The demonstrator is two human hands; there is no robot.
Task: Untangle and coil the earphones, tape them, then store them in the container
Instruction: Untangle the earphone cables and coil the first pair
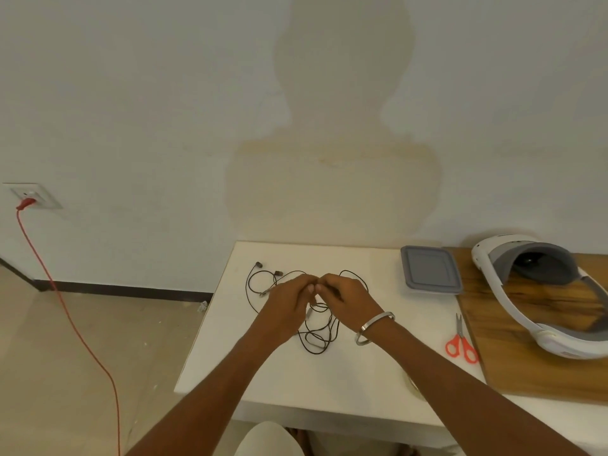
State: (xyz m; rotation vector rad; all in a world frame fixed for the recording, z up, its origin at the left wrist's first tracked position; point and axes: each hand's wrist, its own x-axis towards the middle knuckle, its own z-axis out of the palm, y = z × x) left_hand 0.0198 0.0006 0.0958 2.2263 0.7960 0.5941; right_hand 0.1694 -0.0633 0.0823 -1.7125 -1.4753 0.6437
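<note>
- A pale wall (164, 93) fills the upper half of the head view, bearing a broad yellowish stain and, at far left, a socket (31, 195) with a red plug; a red cable (75, 324) runs from it down across the beige floor (65, 373).
- A white table (329, 383) stands against the wall, with a wooden board (513, 366) lying on its right side.
- A white and grey headset (539, 291) rests on the board, its band curving toward the near edge.
- A grey square container (431, 269) with its lid on sits on the table just left of the board, near the wall.
- The earphones (316, 334), a thin black cord in loose tangled loops, lie at the table's centre; the tangle stretches from the two earbuds at far left, near the wall, to loops lying nearer the person at the middle.
- The left hand (289, 297) and right hand (345, 294) meet over the tangle, fingertips touching, each pinching the cord with curled fingers.
- A metal bangle (373, 327) circles the right wrist.
- Red-handled scissors (460, 340) lie on the table beside the board's left edge, blades pointing toward the wall.
</note>
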